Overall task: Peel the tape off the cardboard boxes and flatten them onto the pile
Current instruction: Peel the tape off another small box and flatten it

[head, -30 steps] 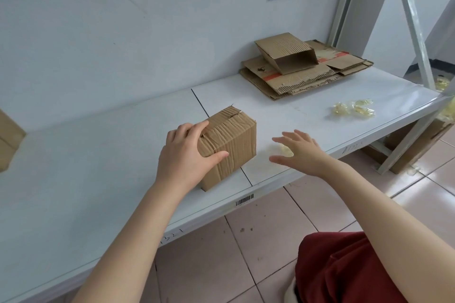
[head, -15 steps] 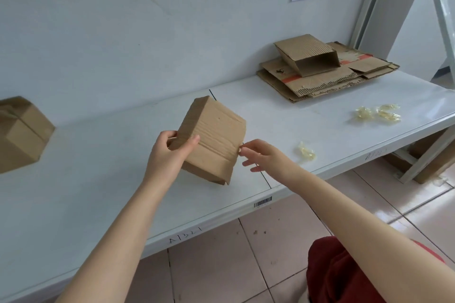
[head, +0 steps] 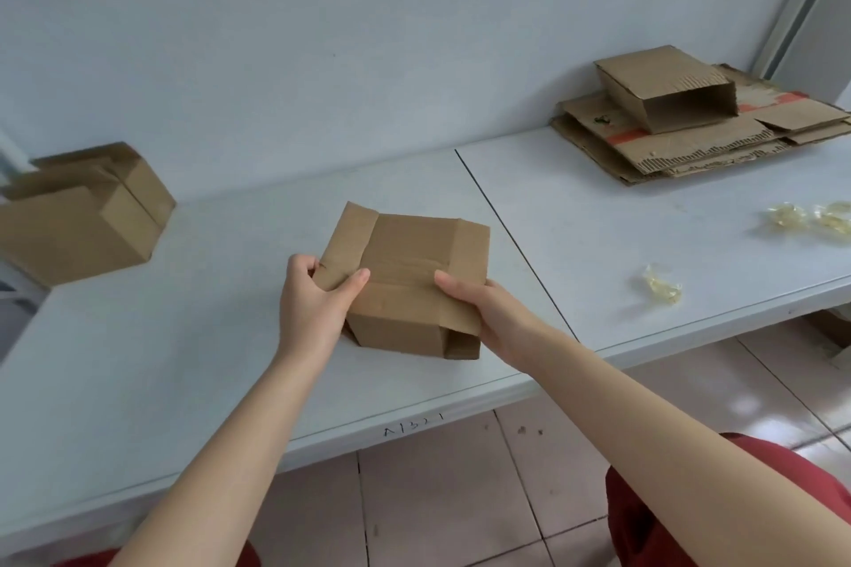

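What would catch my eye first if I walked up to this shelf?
First, the box at the front middle of the shelf, gripped on its two sides by the left hand and the right hand. Next, the pile of flattened cardboard at the far right by the wall, with an open carton on top. Yellowish tape wads lie in front of it.

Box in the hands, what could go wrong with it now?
1. The left hand and right hand grip the box near the table's front edge; a slip might drop it to the floor.
2. The pile's top box is not flat, so cardboard laid there may slide off.
3. A tape wad lies nearby and could stick to it.
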